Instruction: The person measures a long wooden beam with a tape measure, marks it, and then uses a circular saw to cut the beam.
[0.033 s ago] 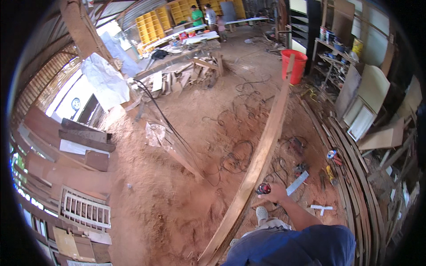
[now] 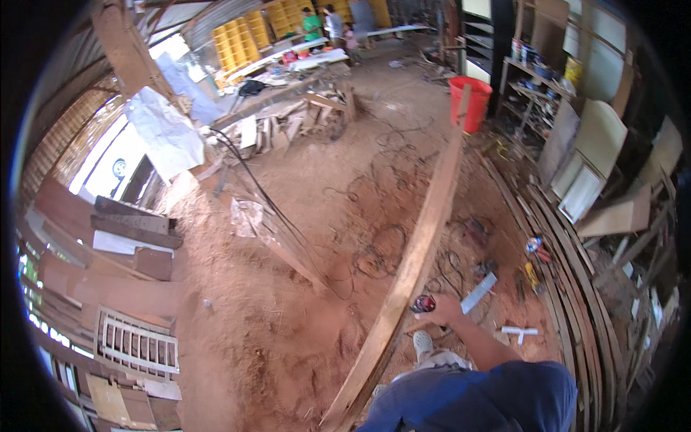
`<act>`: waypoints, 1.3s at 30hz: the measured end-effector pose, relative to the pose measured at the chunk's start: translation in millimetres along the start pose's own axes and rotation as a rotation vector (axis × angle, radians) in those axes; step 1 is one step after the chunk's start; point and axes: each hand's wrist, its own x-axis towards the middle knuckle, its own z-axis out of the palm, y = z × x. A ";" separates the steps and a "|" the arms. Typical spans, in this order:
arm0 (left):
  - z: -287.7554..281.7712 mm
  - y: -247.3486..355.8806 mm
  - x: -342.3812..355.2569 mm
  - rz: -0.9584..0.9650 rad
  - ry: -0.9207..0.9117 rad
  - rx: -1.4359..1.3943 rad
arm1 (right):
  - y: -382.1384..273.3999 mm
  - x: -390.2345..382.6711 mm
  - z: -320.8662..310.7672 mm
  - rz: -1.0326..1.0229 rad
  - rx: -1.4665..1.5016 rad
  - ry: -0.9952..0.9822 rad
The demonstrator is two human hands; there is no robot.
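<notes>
My right hand (image 2: 448, 311) is closed around a small red-and-black power tool (image 2: 423, 304); its exact kind is too small to make out. The tool is at the right edge of a long wooden beam (image 2: 412, 277), which runs from the lower edge up toward a red bucket (image 2: 475, 115). I cannot tell whether the tool touches the wood. My left hand is out of sight. Right of my hand, a flat metal strip (image 2: 479, 293) lies on the dusty ground.
Black cables (image 2: 385, 252) coil across the sawdust left of the beam. Long boards (image 2: 576, 288) are stacked at the right, with a yellow-handled tool (image 2: 533, 277) and a white T-shaped piece (image 2: 520, 332) nearby. A slatted frame (image 2: 137, 342) lies at left. People (image 2: 312, 27) stand far off.
The view has shifted slightly, so the scene sits a little further left and up. My right hand still holds the tool beside the beam.
</notes>
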 end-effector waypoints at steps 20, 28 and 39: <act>41.5 237.6 145.9 0.416 0.055 0.090 | -21.0 -17.5 -20.9 -0.035 0.168 -0.050; 42.1 216.2 128.0 0.444 0.084 0.028 | -37.4 6.7 -28.1 -0.049 0.027 -0.128; 12.4 112.2 65.8 0.319 0.036 -0.012 | -44.8 16.5 -19.7 -0.115 0.016 -0.183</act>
